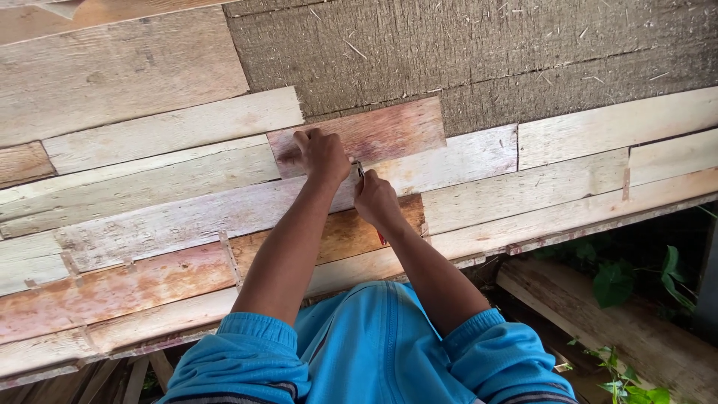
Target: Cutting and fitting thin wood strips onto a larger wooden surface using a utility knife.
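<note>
My left hand [323, 155] is pressing flat on a rough reddish plank [374, 131]; at its four o'clock, my right hand [376, 200] is closing its grip around a thin red-handled tool [360, 170].

Single view only, head-mounted, nothing to cross-check against. Camera sits above the person's chest and looks steeply down and forward along both forearms. The blue sleeves [359, 352] fill the bottom centre, so the lens is close to the body. The plank surface [149, 179] runs from the left edge to the right edge, tilted: boards slope up toward the right, so the head is rolled slightly. The surface's near edge crosses the lower frame diagonally. The far part, top right, is rough grey board [486, 52]. Bottom right corner looks past the near edge down to green leaves [621, 284] and lower timber [598, 314]. Working range is arm's length; hands sit near frame centre.
</note>
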